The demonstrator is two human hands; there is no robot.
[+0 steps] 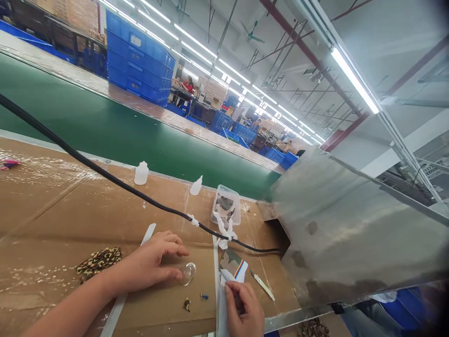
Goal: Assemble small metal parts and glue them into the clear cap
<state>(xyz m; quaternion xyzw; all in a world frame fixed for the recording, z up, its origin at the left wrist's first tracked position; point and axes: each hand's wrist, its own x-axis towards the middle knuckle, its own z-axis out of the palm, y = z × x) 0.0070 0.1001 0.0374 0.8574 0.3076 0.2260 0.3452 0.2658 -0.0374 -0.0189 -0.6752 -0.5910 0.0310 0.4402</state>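
My left hand (154, 262) hovers low over the brown work surface, thumb and fingers apart. Just beyond its thumb tip sits a small clear round piece (190, 271); I cannot tell whether they touch. My right hand (245, 309) is closed in a pinch at the bottom, beside a camouflage-patterned piece (229, 263) with a rainbow stripe and a white part. What the pinch holds is not clear. Right of it lies a white-handled knife-like tool (263, 284). Between my hands are a small dark-and-yellow piece (187, 304) and a tiny blue piece (204, 296).
A patterned beaded heap (100, 263) lies left of my left forearm. White bottles (141, 173) and a clear plastic box (226, 206) stand toward the green belt (105, 124). A black cable (115, 180) crosses in front, reaching a metal housing (351, 224) on the right.
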